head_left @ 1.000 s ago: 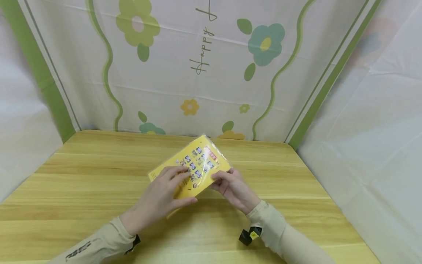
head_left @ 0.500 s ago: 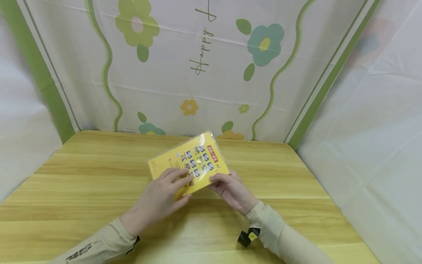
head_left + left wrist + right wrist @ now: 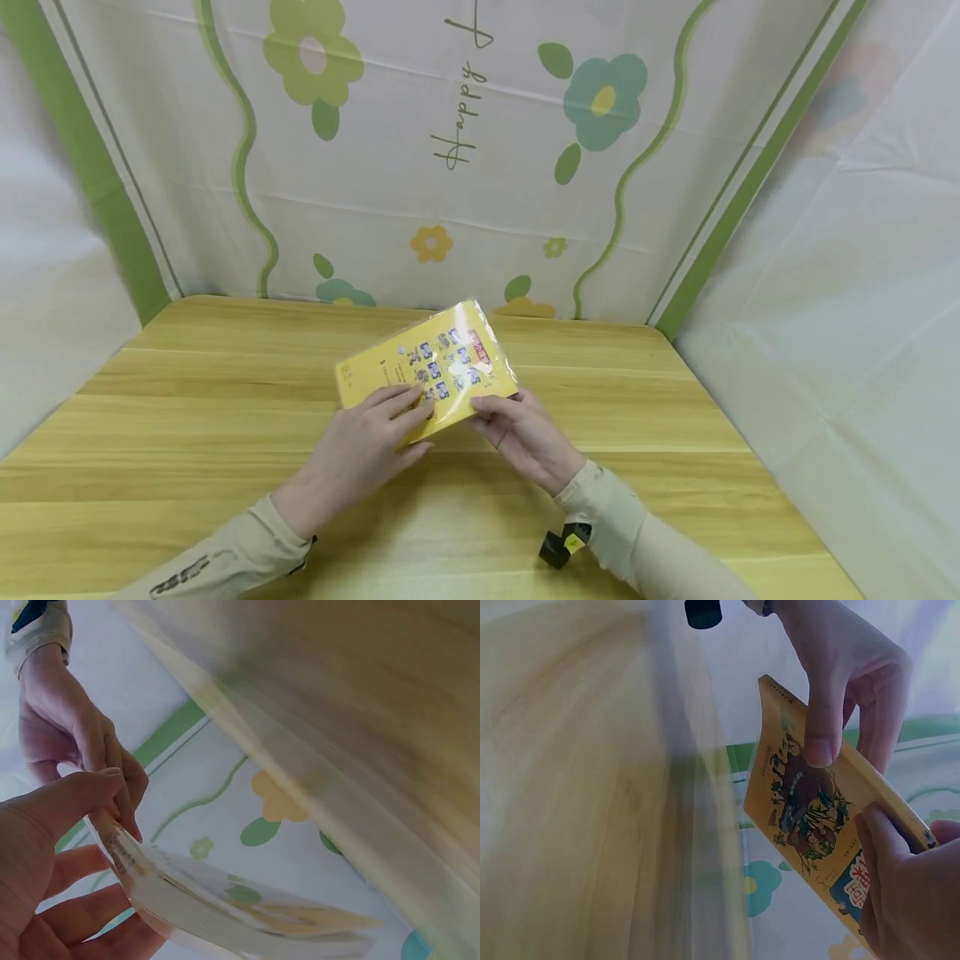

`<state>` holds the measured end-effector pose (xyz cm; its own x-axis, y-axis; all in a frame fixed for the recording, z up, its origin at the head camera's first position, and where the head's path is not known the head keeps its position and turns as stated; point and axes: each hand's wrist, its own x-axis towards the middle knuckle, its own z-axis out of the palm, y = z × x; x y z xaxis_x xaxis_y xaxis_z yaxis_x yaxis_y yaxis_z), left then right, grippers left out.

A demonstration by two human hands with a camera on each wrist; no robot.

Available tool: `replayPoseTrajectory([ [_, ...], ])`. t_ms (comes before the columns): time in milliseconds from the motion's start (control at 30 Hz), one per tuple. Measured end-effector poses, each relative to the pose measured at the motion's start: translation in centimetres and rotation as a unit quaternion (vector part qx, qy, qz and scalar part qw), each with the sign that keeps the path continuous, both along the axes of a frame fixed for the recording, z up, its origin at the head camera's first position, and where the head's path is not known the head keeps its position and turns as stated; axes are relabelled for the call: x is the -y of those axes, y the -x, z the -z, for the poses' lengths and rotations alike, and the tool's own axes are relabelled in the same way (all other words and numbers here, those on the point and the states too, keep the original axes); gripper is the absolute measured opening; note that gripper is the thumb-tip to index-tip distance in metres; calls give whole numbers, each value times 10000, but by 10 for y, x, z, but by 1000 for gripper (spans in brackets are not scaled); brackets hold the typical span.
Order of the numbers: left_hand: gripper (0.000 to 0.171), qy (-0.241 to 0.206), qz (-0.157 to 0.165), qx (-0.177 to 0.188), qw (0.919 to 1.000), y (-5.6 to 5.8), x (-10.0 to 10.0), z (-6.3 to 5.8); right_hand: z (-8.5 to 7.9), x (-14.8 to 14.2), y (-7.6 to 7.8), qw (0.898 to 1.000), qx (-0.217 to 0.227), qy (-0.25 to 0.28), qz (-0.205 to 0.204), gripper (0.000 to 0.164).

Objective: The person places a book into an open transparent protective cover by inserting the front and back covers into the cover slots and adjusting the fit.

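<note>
A thin yellow book with rows of small blue pictures and a red label is held tilted over the table in the head view. Clear, shiny plastic covers it. My left hand spans its near edge, fingers on the upper face; the right wrist view has that thumb against the illustrated cover underneath. At the near right corner my right hand grips the book, thumb on top and fingers below. The left wrist view looks along the book's edge, with glossy film standing loose from it.
A wood-grain table lies beneath both hands. Behind it hangs a white cloth printed with flowers, and white sheets close off both sides. A small black device sits at the right wrist.
The book has turned and its upper face has tipped, so the glare on it has shifted. My left thumb has drawn in closer to the near edge. The right hand has moved slightly left.
</note>
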<state>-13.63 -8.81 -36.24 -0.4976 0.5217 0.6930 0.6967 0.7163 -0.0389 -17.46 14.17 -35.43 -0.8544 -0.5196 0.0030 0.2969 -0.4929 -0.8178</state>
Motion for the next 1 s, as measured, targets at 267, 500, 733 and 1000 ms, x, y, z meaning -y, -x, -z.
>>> replayPoseTrajectory([
  [267, 32, 953, -277, -926, 9907, -4, -2, -2, 0, 0, -2, 9994, -203, -273, -93, 52],
  [500, 40, 960, -538, -805, 9907, -12, -4, -4, 0, -2, -1, 9988, -369, -278, -152, 54],
  [733, 28, 788, -757, -607, 9922, -15, -3, -5, -1, -3, 0, 9983, -490, -247, -194, 56],
  [1000, 58, 1389, -873, -1015, 9812, -16, -2, -7, 1, -4, 1, 9983, -475, 117, -322, 58],
])
